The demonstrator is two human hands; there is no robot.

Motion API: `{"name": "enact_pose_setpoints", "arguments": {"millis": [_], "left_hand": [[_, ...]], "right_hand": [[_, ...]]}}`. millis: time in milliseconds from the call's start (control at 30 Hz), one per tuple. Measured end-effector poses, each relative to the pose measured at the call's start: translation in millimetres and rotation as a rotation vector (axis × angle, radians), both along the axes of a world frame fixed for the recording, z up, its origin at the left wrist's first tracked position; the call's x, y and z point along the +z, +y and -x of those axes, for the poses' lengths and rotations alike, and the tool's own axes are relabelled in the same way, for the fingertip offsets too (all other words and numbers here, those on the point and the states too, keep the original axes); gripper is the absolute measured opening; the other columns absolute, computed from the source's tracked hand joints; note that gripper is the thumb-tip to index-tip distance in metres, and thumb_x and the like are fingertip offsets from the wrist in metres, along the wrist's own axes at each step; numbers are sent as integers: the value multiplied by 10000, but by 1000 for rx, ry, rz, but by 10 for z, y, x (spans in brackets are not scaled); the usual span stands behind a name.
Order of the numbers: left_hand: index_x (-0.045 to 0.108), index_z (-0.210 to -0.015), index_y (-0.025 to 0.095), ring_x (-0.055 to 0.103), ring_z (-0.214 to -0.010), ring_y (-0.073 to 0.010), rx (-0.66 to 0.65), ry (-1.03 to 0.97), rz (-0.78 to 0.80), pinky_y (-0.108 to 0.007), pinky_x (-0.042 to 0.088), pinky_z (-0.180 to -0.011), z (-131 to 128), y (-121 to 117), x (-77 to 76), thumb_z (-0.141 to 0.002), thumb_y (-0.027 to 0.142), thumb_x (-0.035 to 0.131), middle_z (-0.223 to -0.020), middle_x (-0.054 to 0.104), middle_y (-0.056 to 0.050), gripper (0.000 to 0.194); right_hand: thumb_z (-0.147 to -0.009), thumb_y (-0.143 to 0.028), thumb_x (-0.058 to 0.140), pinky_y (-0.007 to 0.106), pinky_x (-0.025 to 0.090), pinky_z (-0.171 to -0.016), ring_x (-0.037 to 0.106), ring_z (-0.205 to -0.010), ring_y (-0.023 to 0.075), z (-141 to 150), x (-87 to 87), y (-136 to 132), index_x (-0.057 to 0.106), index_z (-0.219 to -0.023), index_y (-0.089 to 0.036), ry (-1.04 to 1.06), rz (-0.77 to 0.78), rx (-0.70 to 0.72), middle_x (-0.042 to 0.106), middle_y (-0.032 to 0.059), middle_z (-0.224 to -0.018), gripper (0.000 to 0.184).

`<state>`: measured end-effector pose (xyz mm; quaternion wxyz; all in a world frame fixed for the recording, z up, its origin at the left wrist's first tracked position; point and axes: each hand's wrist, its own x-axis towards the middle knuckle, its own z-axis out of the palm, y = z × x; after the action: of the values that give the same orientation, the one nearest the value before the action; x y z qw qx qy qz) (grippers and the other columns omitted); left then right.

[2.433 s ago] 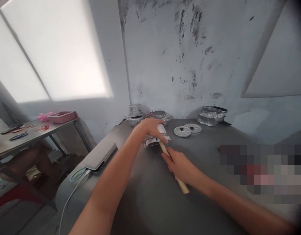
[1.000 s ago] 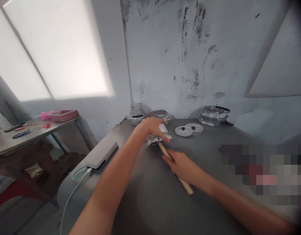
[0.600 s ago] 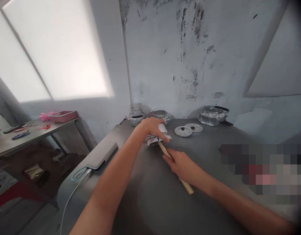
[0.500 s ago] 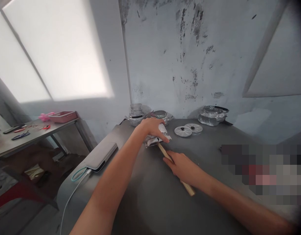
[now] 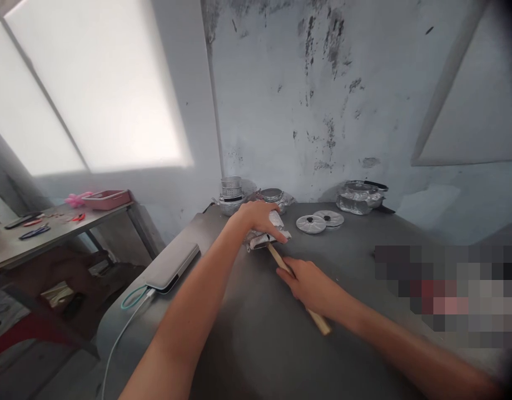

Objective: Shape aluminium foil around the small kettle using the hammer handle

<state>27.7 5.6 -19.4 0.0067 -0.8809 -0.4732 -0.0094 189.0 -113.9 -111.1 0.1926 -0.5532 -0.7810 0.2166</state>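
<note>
A crumpled silver, foil-like piece (image 5: 276, 219) with a dark slot along its near side lies towards the back of the grey table. My left hand (image 5: 261, 214) is bent over it from above, with the thumb down its right side and most fingers hidden. My right hand (image 5: 304, 281) is closed round a pale wooden stick (image 5: 321, 323), which slants from lower right to upper left. The far end of the stick meets the slot at the near edge of the silver piece. I cannot tell what that end carries.
Two round silver lids (image 5: 311, 224) with black knobs overlap behind my right hand. Foil-covered pots (image 5: 356, 201) and a stacked strainer (image 5: 231, 188) stand along the wall. A cabled power bank (image 5: 172, 269) lies at left. A side table bears a pink tray (image 5: 108, 200).
The stick and my right hand have shifted slightly towards me, and the stick's far end now sits a little further left on the silver piece. My left hand stays in place.
</note>
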Motion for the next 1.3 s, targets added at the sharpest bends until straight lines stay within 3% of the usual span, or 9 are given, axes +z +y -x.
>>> {"name": "enact_pose_setpoints", "arguments": {"millis": [133,233,400,567,733,1300], "left_hand": [[383,-1363,364,521,-1116,-376,0,-1,9,-448,449,-854,7,-5,-2,-459,869,597,-1362,490,-35,1057],[379,-1367,352,516,-1122,-377,-4,2,14,-450,444,-861,10,-1,-2,-469,870,590,-1373,479,-37,1058],[371,-1369,353,502,-1137,-387,3,8,29,-458,436,-869,16,20,0,-468,874,587,-1400,450,-36,1063],[354,-1382,367,493,-1143,-391,0,2,29,-462,442,-856,34,50,-18,-470,875,581,-1402,444,-33,1068],[351,-1389,366,494,-1144,-393,4,4,40,-454,452,-848,34,62,-21,-496,859,589,-1421,421,-30,1048],[403,-1361,330,534,-1098,-372,22,-12,-46,-432,449,-847,8,35,-39,-489,875,561,-1327,525,-46,1040]], "right_hand": [[-951,-438,324,235,297,-504,552,-532,125,12,-13,-2,539,-806,-189,3,-1,-1,641,34,-688,360],[-955,-429,317,243,294,-539,569,-595,138,17,-20,-1,537,-860,-189,-1,-42,-9,647,48,-752,339],[-932,-418,386,244,299,-542,581,-611,148,-6,-43,17,544,-776,-184,-17,-21,8,645,52,-733,322],[-955,-438,311,240,292,-511,548,-522,120,-3,-5,3,529,-801,-192,6,-23,10,644,33,-696,363],[-945,-427,341,241,310,-543,573,-598,142,-3,-10,4,532,-818,-193,17,-47,12,650,43,-743,328],[-919,-430,383,244,323,-537,580,-604,154,-9,-40,23,547,-774,-200,43,-11,14,645,37,-713,317]]}}
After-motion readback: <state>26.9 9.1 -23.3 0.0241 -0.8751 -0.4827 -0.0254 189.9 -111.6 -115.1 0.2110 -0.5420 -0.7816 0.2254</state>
